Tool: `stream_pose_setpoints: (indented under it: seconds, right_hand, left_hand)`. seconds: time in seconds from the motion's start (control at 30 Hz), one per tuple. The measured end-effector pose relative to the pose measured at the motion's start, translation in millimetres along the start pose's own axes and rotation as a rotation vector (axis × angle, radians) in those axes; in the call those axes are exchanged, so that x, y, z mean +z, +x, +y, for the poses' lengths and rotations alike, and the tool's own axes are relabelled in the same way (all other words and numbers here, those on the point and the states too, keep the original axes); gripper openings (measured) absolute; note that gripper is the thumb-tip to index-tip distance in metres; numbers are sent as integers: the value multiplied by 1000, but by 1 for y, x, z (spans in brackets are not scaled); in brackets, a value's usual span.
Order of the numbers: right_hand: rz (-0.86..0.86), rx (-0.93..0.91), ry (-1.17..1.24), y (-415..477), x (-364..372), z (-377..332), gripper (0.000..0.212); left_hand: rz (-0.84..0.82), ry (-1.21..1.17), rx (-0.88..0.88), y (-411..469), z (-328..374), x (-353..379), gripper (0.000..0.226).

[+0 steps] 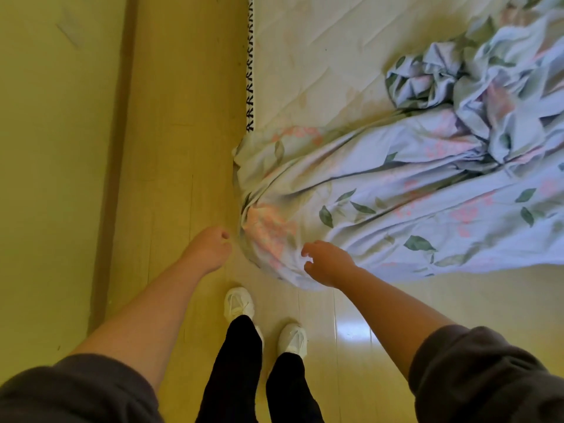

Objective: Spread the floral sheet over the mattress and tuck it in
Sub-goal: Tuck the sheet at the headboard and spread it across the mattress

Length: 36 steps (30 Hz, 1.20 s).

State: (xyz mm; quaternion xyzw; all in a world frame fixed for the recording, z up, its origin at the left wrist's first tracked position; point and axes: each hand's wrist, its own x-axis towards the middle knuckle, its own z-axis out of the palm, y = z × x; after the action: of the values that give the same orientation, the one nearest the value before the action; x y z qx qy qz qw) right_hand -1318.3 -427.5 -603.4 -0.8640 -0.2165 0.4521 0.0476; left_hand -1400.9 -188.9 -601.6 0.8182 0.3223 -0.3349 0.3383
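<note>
While the person is standing at the mattress corner, a pale panel (pixel 55 148) is filling the far left, and a strip of wooden floor (pixel 183 117) is running between it and the bed, leaving a lane along that side. The left hand (pixel 210 251) is hanging over this strip just beside the draped corner, fingers loosely curled and grasping nothing. Two white shoes (pixel 239 303) are pointing at the corner. The mattress (pixel 320 56) is lying bare along its patterned edge trim (pixel 249 71). The floral sheet (pixel 396 184) is covering the near corner and spilling over the edge to the floor, bunching into a heap toward the upper right. The right hand (pixel 326 264) is hovering at the sheet's hanging fold, fingers spread and half bent, released; whether it is touching the cloth is unclear. Glossy floor is opening out below the hem on the right.
</note>
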Motion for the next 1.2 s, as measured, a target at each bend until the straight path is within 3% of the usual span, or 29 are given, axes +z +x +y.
stream_pose_setpoints:
  seconds: [0.27,0.43,0.53,0.63,0.7,0.8,0.87,0.97,1.03,1.13,1.2]
  right_hand:
    - [393,75,377,66,-77,-26,28]
    - [587,295,725,127,-122,-39,26]
    - [584,441,837,156,-140,-40,24]
    - [528,536,893,165,-145,-39,23]
    - [495,574,899,166,-145,-41,23]
    - [445,570,906,169,-153,-49,30]
    - [422,544,930,174,-159,-56,31]
    - [424,505,939,180,-168,-61,30]
    - [447,510,929,181,-169,-56,27]
    - [464,536,900,179,-163,-40,22]
    - [474,539,898,179,-159,-28,22]
  left_hand:
    - [313,178,290,119,107,-62,29]
    - [137,514,458,180,161,-70,36]
    - [5,501,492,205,162,-75,15]
    - [114,363,284,228,127,-123,14]
    - [220,449,123,242,88,-169,20]
    - [141,607,7,249,70,-213,20]
    - [131,622,85,247,86,-212,23]
    - [250,583,392,238,135,-187,29]
    - [235,542,529,232,174,-163,34]
    - [194,621,535,242,206,-135,42]
    - [168,653,486,256,210,-124,28]
